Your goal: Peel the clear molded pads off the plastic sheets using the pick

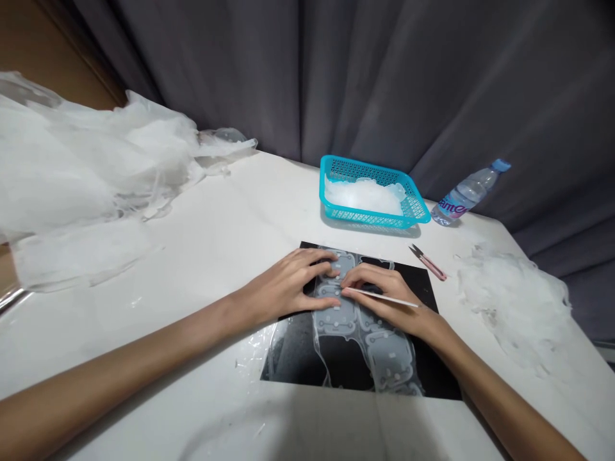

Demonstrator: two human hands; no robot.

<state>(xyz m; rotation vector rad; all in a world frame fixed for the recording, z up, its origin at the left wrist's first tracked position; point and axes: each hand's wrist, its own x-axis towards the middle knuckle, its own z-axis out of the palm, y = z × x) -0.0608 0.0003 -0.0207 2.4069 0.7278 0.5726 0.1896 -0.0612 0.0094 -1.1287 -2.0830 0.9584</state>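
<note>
A translucent moulded sheet (391,357) with rounded panels and a thin, irregular border lies on a black mat (307,358). My left hand (302,278) rests on the sheet's upper left part, fingers spread and pressing on it. Between the thumb and fingers of my right hand (382,288) is a thin white stick (384,297). Its tip meets the sheet close to my left fingertips, and its other end points back over my right wrist. Part of the sheet is hidden under my right hand.
A turquoise basket (375,222) holding translucent pieces stands at the back, beside a water bottle (468,194). Pink-handled thread snips (428,262) lie right of the mat. Clear plastic scraps (516,301) are heaped at right, and a large pile of plastic sheets (96,160) at left.
</note>
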